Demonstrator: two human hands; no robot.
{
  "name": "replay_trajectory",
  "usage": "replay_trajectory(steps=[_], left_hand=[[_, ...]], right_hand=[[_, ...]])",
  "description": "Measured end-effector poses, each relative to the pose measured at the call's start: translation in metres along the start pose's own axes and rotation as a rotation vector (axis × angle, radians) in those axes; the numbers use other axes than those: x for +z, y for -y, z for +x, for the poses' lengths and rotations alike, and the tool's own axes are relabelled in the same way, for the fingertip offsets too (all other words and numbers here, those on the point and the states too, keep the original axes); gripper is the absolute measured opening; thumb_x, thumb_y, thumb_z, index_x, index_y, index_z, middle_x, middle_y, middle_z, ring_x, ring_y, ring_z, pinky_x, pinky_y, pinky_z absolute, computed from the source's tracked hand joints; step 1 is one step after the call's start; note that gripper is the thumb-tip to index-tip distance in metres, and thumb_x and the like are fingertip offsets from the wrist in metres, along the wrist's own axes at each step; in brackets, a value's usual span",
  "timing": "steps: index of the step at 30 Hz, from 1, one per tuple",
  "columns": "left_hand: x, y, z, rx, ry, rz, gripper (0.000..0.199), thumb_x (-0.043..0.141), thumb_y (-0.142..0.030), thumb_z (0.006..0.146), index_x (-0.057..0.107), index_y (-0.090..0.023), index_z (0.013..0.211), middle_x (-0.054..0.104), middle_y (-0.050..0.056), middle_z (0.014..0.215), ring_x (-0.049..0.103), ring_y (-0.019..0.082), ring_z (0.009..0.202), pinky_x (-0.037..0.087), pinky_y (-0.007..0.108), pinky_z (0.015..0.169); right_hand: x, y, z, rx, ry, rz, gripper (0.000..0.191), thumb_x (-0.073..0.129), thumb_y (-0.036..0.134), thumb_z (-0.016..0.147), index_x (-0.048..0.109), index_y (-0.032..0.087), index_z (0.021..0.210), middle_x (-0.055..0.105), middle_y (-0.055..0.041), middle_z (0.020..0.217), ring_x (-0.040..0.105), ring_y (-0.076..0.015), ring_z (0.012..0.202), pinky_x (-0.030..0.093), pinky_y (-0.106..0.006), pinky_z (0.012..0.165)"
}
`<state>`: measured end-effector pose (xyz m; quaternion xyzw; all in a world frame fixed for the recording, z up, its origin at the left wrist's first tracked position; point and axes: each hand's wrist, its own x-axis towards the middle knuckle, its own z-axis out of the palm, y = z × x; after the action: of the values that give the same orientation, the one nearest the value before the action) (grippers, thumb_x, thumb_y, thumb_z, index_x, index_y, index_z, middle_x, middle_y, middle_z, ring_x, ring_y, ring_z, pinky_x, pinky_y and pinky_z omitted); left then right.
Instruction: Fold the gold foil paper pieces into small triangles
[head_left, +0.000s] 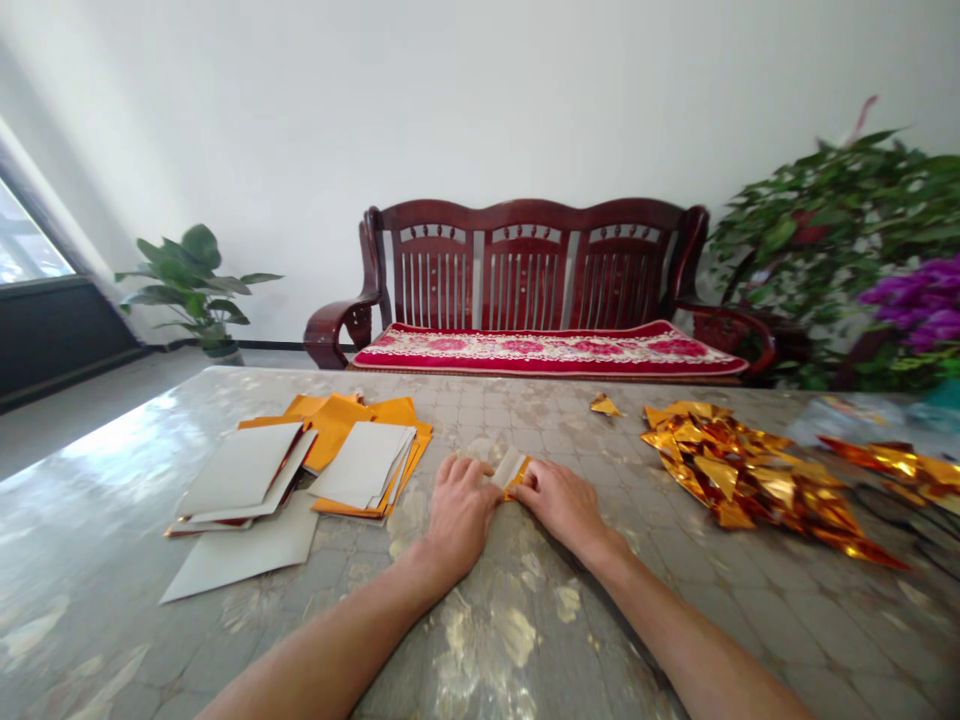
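A small folded piece of paper (511,466), pale grey with a gold edge, lies on the table between my two hands. My left hand (461,505) is closed on its left side, fingers bent and tips at the paper. From the right, my right hand (561,498) pinches the gold edge between thumb and forefinger. Left of my hands are a stack of grey-backed gold paper sheets (365,462) and a second stack of larger grey sheets (240,470). To the right, a heap of folded shiny gold paper pieces (727,465) spreads over the table.
A single folded gold piece (604,405) lies apart near the far edge of the table (480,620). At far right are more gold foil (892,460), a clear plastic bag (847,415) and dark cables (900,515). Beyond stands a wooden bench (525,265) with a red cover.
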<state>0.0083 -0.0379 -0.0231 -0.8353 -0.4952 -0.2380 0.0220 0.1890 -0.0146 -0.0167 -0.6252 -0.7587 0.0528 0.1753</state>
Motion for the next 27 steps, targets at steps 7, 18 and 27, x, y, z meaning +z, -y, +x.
replay_trajectory(steps=[7,18,27], left_hand=[[-0.002,-0.012,-0.001,0.116,0.12,0.176,0.017,0.053,-0.017,0.092,0.07,-0.02,0.092,0.064,0.007,0.095,0.052,0.025,0.098,0.04,0.041,0.094],[-0.002,-0.015,-0.003,0.151,0.167,0.262,0.015,0.051,-0.013,0.091,0.066,-0.016,0.091,0.063,0.009,0.093,0.054,0.025,0.094,0.043,0.039,0.083],[0.008,0.002,0.001,0.213,0.168,0.092,0.022,0.039,-0.024,0.101,0.059,-0.021,0.093,0.062,0.002,0.091,0.056,0.018,0.088,0.044,0.03,0.077]], right_hand=[[0.001,-0.001,0.001,-0.017,0.0,-0.019,0.02,0.06,0.041,0.088,0.061,0.022,0.08,0.069,0.0009,0.085,0.059,-0.0158,0.077,0.027,-0.027,0.061],[0.003,-0.008,0.002,-0.118,-0.131,-0.124,0.017,0.063,0.037,0.089,0.062,0.022,0.079,0.066,-0.0034,0.092,0.054,-0.0207,0.091,0.031,-0.031,0.076],[0.002,-0.001,-0.008,-0.194,-0.047,-0.077,0.017,0.057,0.025,0.09,0.063,0.022,0.075,0.066,-0.0012,0.083,0.058,-0.0163,0.083,0.032,-0.028,0.072]])
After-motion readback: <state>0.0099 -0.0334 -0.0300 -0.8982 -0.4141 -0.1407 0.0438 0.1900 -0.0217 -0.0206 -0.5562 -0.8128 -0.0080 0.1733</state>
